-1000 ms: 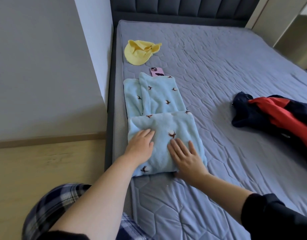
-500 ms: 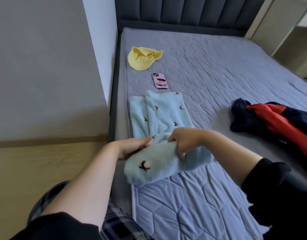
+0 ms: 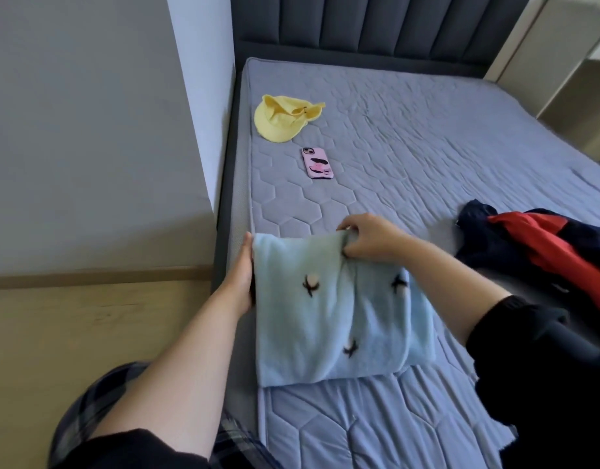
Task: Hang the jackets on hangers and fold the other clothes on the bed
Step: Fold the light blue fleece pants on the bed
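On your left stands a plain grey wall (image 3: 88,130), with a pale wooden skirting strip (image 3: 88,276) along its foot and a light wood floor (image 3: 71,340) below. Farther on, a white wall corner (image 3: 203,79) juts out just beside the dark bed frame (image 3: 224,225). The bed (image 3: 427,147) has a grey-blue quilted cover, hexagon-stitched near you and wrinkled farther off. At its far end rises a dark padded headboard (image 3: 376,25) in upright channels. Far right you see cream shelving (image 3: 569,79). The light is soft and even.
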